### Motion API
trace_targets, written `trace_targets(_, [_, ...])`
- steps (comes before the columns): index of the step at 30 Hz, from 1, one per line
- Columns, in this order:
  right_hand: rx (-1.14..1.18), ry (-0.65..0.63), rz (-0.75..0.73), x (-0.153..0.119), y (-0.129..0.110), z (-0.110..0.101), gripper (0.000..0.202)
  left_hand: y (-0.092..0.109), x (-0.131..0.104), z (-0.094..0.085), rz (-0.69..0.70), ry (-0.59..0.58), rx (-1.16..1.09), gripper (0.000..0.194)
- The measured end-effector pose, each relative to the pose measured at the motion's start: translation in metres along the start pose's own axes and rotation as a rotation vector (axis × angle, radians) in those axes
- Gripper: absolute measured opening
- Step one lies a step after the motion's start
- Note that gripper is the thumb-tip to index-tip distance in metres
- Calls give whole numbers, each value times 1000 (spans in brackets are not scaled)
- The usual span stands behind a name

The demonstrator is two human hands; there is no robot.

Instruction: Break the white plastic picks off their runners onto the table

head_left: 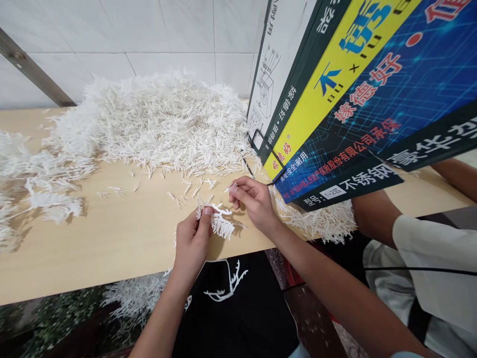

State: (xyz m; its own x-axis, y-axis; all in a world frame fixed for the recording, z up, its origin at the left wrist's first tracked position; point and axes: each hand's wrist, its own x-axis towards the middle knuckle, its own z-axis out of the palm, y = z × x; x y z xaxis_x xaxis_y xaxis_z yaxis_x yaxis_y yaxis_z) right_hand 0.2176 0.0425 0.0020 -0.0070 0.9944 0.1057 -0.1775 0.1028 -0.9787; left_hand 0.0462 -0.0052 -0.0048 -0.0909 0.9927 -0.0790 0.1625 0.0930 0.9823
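Between thumb and fingers, my left hand [194,238] grips a white branched plastic piece [222,224] with many thin prongs, just above the table's front part. Beside it on the right, my right hand [253,201] is closed in a pinch on a small white sprig [231,187]; only its tip shows past the fingers. Loose white sprigs [179,199] lie scattered on the wooden table behind both hands. A large heap of the same white sprigs [167,124] rises against the tiled wall.
A tall printed cardboard box [335,99] leans at the right, with more sprigs [324,219] under its edge. Another person's arm [376,214] is behind it. White branched pieces [55,199] lie at the left. White branches [136,298] sit below the table [93,248].
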Motion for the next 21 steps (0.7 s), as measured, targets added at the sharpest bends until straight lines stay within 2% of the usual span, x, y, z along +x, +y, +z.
trace_targets(7, [1,-11,-3,-1,-1,2,29,1,0,1,0,7,-8,45])
trace_targets(11, [-19,-122,-16,-3,1,1,20,2,0,0,2,4,14,44])
trace_targets(15, [-151,-237,10,-4,-5,2,25,2,1,-1,17,-2,22,45])
trace_targets(21, [-262,-285,2,-8,-16,4,23,5,0,-2,-14,-14,-21,40])
